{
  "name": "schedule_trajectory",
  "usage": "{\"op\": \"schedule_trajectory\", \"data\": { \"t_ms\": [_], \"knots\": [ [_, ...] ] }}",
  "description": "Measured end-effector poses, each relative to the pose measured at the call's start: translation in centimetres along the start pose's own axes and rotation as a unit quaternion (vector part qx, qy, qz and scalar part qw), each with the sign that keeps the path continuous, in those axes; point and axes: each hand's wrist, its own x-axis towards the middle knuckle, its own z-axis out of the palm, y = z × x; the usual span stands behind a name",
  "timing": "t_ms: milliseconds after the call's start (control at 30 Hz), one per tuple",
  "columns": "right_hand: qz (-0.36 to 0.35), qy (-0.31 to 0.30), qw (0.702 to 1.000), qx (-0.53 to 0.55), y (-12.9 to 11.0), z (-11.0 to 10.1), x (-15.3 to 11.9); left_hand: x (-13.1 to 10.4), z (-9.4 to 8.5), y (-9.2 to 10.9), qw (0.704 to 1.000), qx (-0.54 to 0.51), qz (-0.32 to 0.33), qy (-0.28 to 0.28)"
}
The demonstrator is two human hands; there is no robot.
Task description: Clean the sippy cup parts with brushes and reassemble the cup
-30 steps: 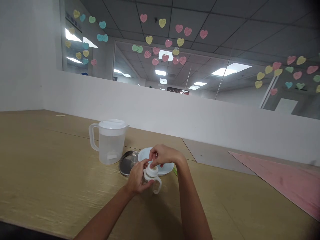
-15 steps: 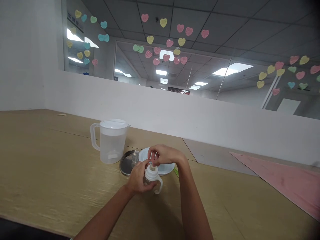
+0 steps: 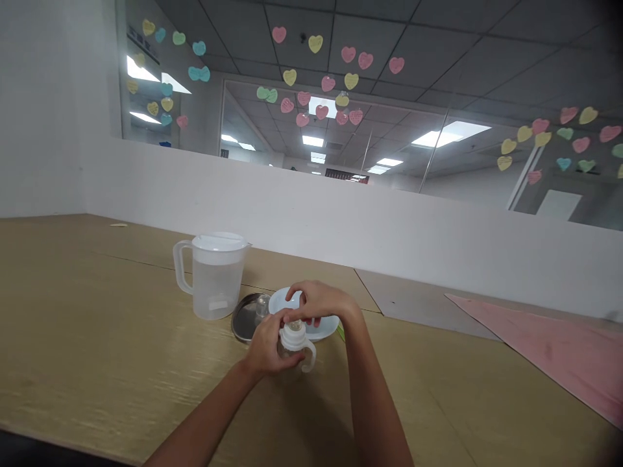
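A clear baby bottle [image 3: 286, 351] with a white collar, a pale teat and a white side handle [image 3: 310, 358] stands close in front of me. My left hand [image 3: 265, 344] is wrapped round its left side, the thumb low on the body and fingertips near the teat [image 3: 294, 325]. Above it, my right hand [image 3: 318, 300] arches from the right with its fingers apart. One of its digits lies against the top of the teat, and another is lifted. Behind the hands sits a pale blue-white plate [image 3: 327, 329], partly covered by the right hand.
A lidded translucent jug [image 3: 217, 285] stands to the left at the back. Beside it lies a round metal tray [image 3: 244, 319] with a small clear cap [image 3: 263, 305] on it. Something green [image 3: 341, 333] peeks out at the plate's right. Pink sheet [image 3: 545, 344] covers the right side.
My right hand's fingers have spread from a pinch at the teat, one digit now resting across its top. My left hand keeps hold of the bottle. The view has shifted slightly.
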Motion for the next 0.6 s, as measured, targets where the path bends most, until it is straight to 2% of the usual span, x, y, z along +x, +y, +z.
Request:
{"op": "schedule_trajectory", "data": {
  "t_ms": [333, 500, 600],
  "knots": [
    [0.011, -0.022, 0.998, -0.057, 0.3, 0.7, 0.9, 0.1, 0.0, 0.2, 1.0, -0.007, -0.012, -0.019],
    [0.027, 0.006, 0.999, -0.032, 0.8, 0.5, 0.8, 0.2, -0.1, 0.3, 1.0, -0.013, -0.005, -0.021],
    [0.025, -0.006, 0.999, -0.023, 0.8, 0.5, 0.7, 0.2, 0.0, 0.3, 0.999, -0.005, -0.02, -0.024]
  ]
}}
